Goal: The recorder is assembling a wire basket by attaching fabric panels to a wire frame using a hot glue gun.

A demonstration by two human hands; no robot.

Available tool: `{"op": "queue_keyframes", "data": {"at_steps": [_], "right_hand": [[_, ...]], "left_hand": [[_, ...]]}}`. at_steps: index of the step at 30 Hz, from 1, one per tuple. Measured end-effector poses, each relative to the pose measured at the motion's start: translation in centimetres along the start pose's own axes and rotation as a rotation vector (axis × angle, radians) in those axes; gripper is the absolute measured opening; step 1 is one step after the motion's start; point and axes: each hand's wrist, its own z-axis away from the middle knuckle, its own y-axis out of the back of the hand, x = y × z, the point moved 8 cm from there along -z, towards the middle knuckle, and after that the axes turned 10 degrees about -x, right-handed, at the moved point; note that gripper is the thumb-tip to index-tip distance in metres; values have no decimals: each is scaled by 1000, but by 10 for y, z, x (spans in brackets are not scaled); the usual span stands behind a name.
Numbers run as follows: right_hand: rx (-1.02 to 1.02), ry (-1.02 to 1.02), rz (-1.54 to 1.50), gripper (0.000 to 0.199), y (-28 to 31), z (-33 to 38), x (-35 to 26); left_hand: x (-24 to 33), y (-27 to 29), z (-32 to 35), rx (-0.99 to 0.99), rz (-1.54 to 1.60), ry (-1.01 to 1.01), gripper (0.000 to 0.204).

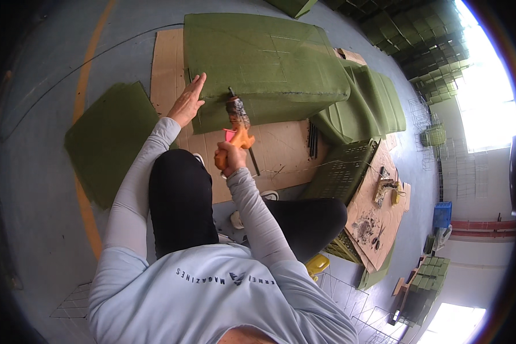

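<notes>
In my right hand (233, 157) is an orange glue gun (243, 137), its handle gripped in closed fingers. The gun's barrel looks crusted with dark residue, and its dark nozzle points at the near side of a large green fabric-covered box (264, 54). I cannot tell whether the nozzle touches the fabric. A small pink part shows by the trigger. My left hand (188, 103) lies with fingers stretched out along the box's near left corner and holds nothing. Beneath the box is a brown cardboard sheet (165, 63).
A flat green panel (114, 135) lies on the floor to the left. Loose green fabric (378, 103) drapes right of the box. An upturned green crate (341, 172) bears cardboard with scissors (378, 236) and another soiled tool (383, 189). Green stacks (410, 37) stand farther off.
</notes>
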Motion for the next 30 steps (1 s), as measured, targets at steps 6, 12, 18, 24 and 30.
{"op": "queue_keyframes", "data": {"at_steps": [6, 12, 18, 24, 30], "right_hand": [[-46, -75, 46, 16, -31, 14, 28], [-18, -17, -3, 14, -6, 1, 12], [44, 61, -73, 15, 36, -14, -40], [120, 72, -114, 16, 94, -35, -78], [229, 153, -129, 20, 134, -51, -110]], "left_hand": [[-5, 6, 1, 12, 110, -36, 95], [1, 5, -1, 26, 28, -40, 91], [-7, 5, 4, 25, -29, 12, 83], [-1, 5, 2, 14, -52, -18, 83], [0, 8, 3, -2, -87, 13, 83]]}}
